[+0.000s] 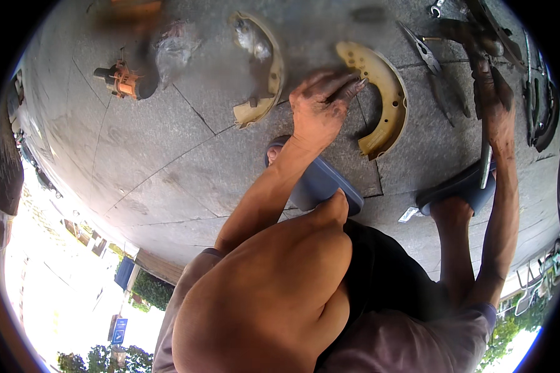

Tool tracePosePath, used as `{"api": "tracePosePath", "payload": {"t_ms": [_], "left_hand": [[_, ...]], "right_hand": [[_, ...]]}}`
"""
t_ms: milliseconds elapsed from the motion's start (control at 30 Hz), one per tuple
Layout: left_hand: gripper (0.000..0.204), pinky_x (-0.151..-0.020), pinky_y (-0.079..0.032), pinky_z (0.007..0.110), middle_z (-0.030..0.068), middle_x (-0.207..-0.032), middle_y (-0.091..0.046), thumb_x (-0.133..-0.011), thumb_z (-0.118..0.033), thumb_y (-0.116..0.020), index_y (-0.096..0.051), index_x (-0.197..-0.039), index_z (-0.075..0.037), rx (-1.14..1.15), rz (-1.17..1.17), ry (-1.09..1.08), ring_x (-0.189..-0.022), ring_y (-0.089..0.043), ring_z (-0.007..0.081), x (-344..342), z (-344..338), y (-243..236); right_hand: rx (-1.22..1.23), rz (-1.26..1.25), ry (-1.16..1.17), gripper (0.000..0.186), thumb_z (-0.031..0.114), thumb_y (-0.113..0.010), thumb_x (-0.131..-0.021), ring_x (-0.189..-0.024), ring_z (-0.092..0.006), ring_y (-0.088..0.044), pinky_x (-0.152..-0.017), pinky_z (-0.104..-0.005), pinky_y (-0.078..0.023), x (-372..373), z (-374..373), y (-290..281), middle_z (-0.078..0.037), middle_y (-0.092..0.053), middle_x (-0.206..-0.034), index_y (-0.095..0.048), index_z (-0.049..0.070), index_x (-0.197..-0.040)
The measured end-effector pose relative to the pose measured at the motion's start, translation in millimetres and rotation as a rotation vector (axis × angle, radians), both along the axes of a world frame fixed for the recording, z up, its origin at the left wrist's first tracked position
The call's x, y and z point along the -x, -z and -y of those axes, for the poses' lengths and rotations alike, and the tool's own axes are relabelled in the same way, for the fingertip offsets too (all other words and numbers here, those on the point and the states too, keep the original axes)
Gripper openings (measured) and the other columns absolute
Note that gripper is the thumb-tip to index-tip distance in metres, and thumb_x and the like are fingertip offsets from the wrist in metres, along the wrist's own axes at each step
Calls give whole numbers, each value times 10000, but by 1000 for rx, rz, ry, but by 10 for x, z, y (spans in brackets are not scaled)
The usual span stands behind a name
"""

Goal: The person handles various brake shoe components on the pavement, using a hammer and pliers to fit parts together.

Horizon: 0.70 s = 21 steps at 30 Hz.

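My left hand [320, 102], darkened at the fingertips, is pinched over the inner edge of a yellow curved brake shoe [382, 124] lying on the paving; whatever it holds is too small to make out. My right hand [495, 109], at the upper right, is closed on a long metal tool [486, 174] with its pale bar pointing down past the wrist; its upper end is dark and hard to make out. Long-nose pliers [426, 53] lie between my hands. A second brake shoe [252, 112] lies left of my left hand, a small clear plastic bag [252, 43] at its upper part.
An orange and black motor-like part [124, 81] and crumpled plastic [174, 53] lie at the upper left. A spanner [436, 9] and several dark curved parts [544, 112] are at the right. My sandalled feet [317, 180] and bare knee are below. A bright street shows beyond the paving.
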<state>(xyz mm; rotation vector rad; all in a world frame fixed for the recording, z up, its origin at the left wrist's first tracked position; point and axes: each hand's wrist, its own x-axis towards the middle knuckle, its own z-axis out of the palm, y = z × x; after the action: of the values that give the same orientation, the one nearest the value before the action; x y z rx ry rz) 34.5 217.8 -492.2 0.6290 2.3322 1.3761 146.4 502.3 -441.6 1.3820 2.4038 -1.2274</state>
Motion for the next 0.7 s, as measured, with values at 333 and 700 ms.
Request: {"api": "tracePosePath", "payload": {"t_ms": [333,700], "left_hand": [[218,-754,-553,309,43,-952,-743,-716,-46,-820,-781,-928,-77,21,-274,53,-866,-659,202,-92,-116,171],[235,-789,-566,329,54,-1023,-724,-717,-54,-751,-776,-944,-111,19,-544,224,-925,-666,229,-49,-18,245]], "right_hand": [[-8,-48,-29,662,657,-543,-932,-558,-79,-422,-500,-275,-314,-115,-34,93,15,-477,-626,-667,7,-955],[27,-12,-4,639,644,-517,-952,-545,-97,-436,-493,-295,-327,-158,-26,149,-1,-474,-614,-671,24,-984]]}}
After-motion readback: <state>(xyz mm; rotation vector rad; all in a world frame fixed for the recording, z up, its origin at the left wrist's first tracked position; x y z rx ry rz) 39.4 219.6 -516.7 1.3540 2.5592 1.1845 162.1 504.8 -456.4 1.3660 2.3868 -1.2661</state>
